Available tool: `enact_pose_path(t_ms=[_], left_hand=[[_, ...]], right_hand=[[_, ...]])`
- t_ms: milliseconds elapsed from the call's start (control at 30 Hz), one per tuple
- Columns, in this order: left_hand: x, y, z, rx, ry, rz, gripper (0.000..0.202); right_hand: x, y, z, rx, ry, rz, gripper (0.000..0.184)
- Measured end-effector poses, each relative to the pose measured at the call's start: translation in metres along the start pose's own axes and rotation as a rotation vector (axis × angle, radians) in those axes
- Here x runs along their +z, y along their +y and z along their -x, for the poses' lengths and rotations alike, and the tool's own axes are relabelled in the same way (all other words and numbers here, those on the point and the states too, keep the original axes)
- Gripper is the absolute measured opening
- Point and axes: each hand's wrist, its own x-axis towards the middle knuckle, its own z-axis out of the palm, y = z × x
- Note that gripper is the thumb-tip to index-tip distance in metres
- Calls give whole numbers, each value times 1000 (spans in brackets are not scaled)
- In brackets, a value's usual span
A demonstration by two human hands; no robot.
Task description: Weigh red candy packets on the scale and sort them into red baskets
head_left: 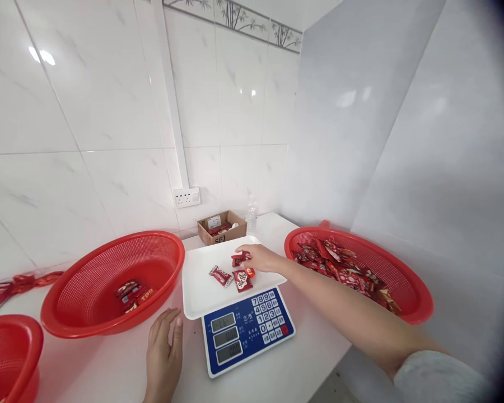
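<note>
A blue digital scale (252, 336) with a white weighing tray (201, 280) stands in front of me. My right hand (258, 257) reaches over the tray, thumb and fingers around a small red candy packet (238, 258). Beside it on the tray lie a red packet with white lettering (243, 281), a red-and-white twist-wrapped candy (220, 276) and a small bright red piece (250, 272), partly under the hand. My left hand (163, 350) rests holding nothing left of the scale, its thumb apart from the fingers.
A red plastic basket (411, 285) at right is heaped with wrapped candies. Another red basket (79, 280) at left contains several packets; part of a third basket (8, 324) shows at lower left. Behind the tray are a cardboard box (231, 235) and a clear bottle (251, 210).
</note>
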Motion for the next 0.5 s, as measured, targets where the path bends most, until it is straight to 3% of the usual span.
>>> enact_pose_path(t_ms=[500], left_hand=[[0, 0, 0, -31, -6, 16, 38]], right_hand=[[-4, 37, 2, 131, 59, 70, 41]])
